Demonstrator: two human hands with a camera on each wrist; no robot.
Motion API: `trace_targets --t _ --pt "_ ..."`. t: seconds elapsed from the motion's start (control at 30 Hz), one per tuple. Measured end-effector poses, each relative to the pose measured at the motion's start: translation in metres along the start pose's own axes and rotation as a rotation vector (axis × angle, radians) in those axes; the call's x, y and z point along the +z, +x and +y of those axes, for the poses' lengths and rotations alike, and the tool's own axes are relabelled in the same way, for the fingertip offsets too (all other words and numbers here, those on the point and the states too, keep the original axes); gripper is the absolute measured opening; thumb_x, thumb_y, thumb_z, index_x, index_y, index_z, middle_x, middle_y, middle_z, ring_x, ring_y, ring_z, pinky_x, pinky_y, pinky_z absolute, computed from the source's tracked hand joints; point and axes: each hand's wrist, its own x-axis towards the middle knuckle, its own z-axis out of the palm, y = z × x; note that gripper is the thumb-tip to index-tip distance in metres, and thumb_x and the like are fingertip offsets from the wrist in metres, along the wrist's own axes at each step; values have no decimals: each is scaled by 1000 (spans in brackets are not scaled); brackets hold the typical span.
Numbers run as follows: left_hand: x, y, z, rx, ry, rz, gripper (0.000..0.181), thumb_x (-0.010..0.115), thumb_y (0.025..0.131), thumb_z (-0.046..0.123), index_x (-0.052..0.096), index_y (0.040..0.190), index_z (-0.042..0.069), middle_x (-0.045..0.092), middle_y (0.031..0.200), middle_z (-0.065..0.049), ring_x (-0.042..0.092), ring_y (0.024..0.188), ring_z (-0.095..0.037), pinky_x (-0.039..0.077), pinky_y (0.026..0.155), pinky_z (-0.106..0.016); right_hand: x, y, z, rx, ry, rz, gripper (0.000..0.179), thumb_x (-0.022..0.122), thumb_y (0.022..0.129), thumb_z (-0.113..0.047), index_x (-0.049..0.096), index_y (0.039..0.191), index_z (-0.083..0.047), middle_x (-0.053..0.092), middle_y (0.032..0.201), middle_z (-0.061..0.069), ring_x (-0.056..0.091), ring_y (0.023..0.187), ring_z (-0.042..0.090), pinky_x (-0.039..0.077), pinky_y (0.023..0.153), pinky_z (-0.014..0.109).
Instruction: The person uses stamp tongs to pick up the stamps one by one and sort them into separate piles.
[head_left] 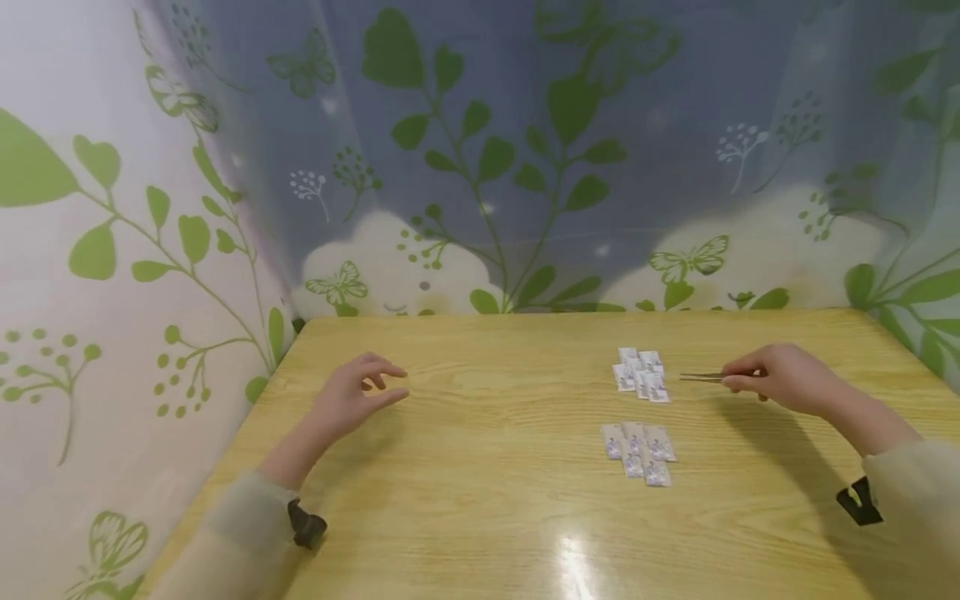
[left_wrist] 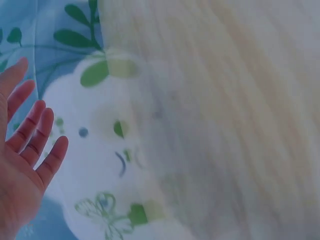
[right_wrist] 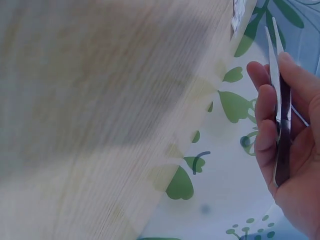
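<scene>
My right hand (head_left: pixel 787 379) pinches a pair of metal tweezers (head_left: pixel 699 377) above the right part of the table. In the right wrist view the tweezers (right_wrist: pixel 280 110) lie along the fingers, their two tips slightly apart with nothing between them. Left of the tips lies a cluster of small white printed packets (head_left: pixel 640 374), some overlapping. Closer to the front edge is a second group of similar packets (head_left: pixel 636 452). My left hand (head_left: pixel 356 392) hovers over the left part of the table, fingers loosely bent and holding nothing; the left wrist view shows its fingers (left_wrist: pixel 37 132) spread.
The light wooden table (head_left: pixel 480 500) reaches back to a curtain (head_left: pixel 480 167) printed with leaves and butterflies. Another printed sheet (head_left: pixel 112 292) hangs along the left side. A dark strap piece (head_left: pixel 306 525) sits at the left sleeve, another (head_left: pixel 860 502) at the right.
</scene>
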Motion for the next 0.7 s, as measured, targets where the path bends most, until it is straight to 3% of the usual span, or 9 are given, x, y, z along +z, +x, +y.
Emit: trace_targets --t 0.2,0.37,0.7 --pt "13 14 21 50 -16 -10 25 77 85 28 73 106 16 63 105 1 59 84 -25 49 74 -43 6 -23 -1 -20 26 88 42 64 95 -24 62 119 11 71 91 10 60 66 17 46 53 31" --pt "20 20 37 76 -19 -23 24 78 84 27 73 104 17 61 103 5 57 82 -18 47 69 -37 16 -42 10 -40 36 183 36 68 92 -17 64 115 11 71 92 11 60 64 11 47 52 28" --pt "39 27 53 125 -63 -114 23 77 84 26 73 104 15 62 103 -2 58 84 -23 48 70 -37 33 -66 34 116 51 255 38 72 89 -20 66 111 11 70 94 19 60 67 4 45 50 27"
